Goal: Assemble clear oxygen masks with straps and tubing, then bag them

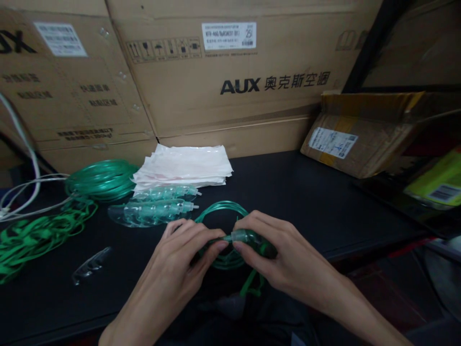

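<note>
Above the table's front edge, my left hand (190, 259) pinches the end of a thin green tube, and that tube end meets the clear connector of a green see-through mask (252, 236). My right hand (273, 245) is wrapped round the mask, hiding much of it. The green tubing (225, 205) hangs in a round coil between and behind both hands. From below the mask dangles a green elastic strap (252, 284). Several more clear green masks (153, 211) lie nested just beyond my left hand.
White flat pouches (183, 166) are stacked behind the masks. To the left lie a larger coil of green tubing (99, 179), a heap of green straps (46, 230) and a clear plastic piece (91, 264). Large cartons (230, 115) wall the back; a smaller box (360, 129) leans at right.
</note>
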The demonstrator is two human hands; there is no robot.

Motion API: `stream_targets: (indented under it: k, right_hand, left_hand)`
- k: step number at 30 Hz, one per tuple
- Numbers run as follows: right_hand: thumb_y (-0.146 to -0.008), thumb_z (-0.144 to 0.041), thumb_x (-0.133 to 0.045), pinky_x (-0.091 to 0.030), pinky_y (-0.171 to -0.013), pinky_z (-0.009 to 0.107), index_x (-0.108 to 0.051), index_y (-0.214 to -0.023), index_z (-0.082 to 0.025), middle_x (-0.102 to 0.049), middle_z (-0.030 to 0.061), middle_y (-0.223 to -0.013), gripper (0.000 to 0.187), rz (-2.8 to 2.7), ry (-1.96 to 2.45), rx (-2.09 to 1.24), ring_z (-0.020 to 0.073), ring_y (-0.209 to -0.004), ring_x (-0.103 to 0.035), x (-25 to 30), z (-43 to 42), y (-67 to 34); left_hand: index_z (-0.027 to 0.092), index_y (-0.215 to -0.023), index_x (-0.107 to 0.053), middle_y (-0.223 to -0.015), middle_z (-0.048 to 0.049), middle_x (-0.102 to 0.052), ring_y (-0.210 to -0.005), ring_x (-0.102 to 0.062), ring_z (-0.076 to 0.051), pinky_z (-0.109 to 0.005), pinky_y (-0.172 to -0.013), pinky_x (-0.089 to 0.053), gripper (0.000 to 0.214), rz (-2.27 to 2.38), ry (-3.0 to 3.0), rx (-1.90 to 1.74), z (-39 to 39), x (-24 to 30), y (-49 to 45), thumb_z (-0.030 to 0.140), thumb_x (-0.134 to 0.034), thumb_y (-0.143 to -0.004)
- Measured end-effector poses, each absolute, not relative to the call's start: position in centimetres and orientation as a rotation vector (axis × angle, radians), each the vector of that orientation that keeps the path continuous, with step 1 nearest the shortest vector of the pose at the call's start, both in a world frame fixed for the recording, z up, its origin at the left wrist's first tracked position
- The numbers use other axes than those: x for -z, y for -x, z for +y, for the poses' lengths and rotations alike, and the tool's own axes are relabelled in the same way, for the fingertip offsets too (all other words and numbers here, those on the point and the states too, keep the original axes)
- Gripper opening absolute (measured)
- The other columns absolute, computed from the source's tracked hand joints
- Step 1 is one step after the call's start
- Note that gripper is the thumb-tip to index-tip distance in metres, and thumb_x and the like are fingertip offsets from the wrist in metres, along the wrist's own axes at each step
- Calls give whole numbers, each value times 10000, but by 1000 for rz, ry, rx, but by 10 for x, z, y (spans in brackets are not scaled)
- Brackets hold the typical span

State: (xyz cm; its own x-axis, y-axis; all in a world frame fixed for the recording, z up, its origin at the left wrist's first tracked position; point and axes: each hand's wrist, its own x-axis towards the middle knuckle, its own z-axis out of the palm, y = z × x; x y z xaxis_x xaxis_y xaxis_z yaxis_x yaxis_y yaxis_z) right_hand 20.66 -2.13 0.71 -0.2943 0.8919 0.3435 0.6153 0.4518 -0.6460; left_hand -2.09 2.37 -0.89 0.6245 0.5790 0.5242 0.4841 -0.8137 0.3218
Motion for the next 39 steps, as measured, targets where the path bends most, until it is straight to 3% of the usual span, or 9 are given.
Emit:
stream_targets:
  k: [3, 6, 13, 19, 21, 25, 30, 34, 39]
  right_hand:
    - [-992, -265, -662, -490, -882, 286, -663, -1149, -276, -687, -7, -1125, 158, -2058, 1253, -544, 170, -958, -673, -6, -20, -211]
    - [-946, -252, -734, -483, -911, 272, -603, -1255, -292, -671, -8, -1196, 338, -2052, 1228, -537, 168, -1041, -660, -6, -18, -217]
    - [-831, -204, -861, -507, -867, 266, -590, -1161, -244, -607, 32, -1215, 429, -1993, 1171, -478, 172, -1011, -627, -7, -11, -229]
    - [-906, -202, -784, -499, -973, 274, -691, -1221, -316, -565, 26, -1239, 348, -1977, 1148, -494, 183, -1149, -614, 3, -8, -225]
    - [-945, -180, -731, -511, -966, 265, -679, -1283, -344, -565, 24, -1246, 379, -1978, 1152, -510, 176, -1153, -620, 5, -8, -223]
    - [-965, -129, -682, -513, -1009, 273, -639, -1342, -344, -600, 27, -1311, 436, -1941, 1152, -536, 175, -1209, -624, 5, -8, -218]
    - [-818, -132, -827, -507, -1088, 384, -604, -1314, -270, -694, 44, -1291, 561, -1671, 1233, -729, 230, -1236, -654, 8, -9, -212]
    - [-727, -261, -898, -528, -1093, 425, -618, -1249, -240, -729, 64, -1254, 592, -1310, 1121, -1040, 266, -1240, -680, 12, -5, -207]
    - [-586, -402, -990, -503, -1132, 462, -656, -1193, -225, -735, 110, -1294, 715, -967, 1007, -1226, 327, -1334, -619, 7, -1, -200]
  left_hand:
    - [292, -1114, -620, -1035, 49, -718, -951, -622, -179, -344, -941, -367, 206, 948, -2668, -917, 21, 9, 19, 331, -744, -955]
    - [295, -1098, -640, -1023, 54, -714, -953, -625, -192, -364, -956, -367, 231, 984, -2634, -853, 20, 9, 14, 311, -784, -919]
    - [282, -963, -673, -910, 55, -674, -886, -590, -185, -342, -842, -412, 107, 965, -2570, -695, 16, 4, 12, 175, -678, -952]
    - [280, -983, -666, -999, 26, -684, -980, -615, -199, -374, -956, -439, 136, 1004, -2551, -546, 8, -6, 14, 181, -573, -984]
    - [299, -1044, -677, -1069, 17, -695, -1035, -628, -226, -427, -1029, -431, 102, 1040, -2556, -517, 5, -6, 13, 254, -630, -966]
    - [308, -1135, -685, -1169, -20, -701, -1095, -642, -302, -540, -1068, -436, 361, 1197, -2574, -473, 0, 3, 7, 407, -828, -819]
    - [231, -956, -670, -1017, -45, -711, -949, -691, -267, -389, -832, -555, 139, 1231, -2559, -542, 0, 14, -2, 257, -747, -843]
    - [231, -845, -596, -819, 7, -665, -693, -673, -178, -272, -614, -499, 113, 1187, -2539, -774, 2, 19, -9, 123, -623, -822]
    - [246, -793, -535, -707, 42, -630, -598, -635, -151, -256, -573, -478, 150, 1172, -2552, -1023, 4, 29, -16, 116, -583, -851]
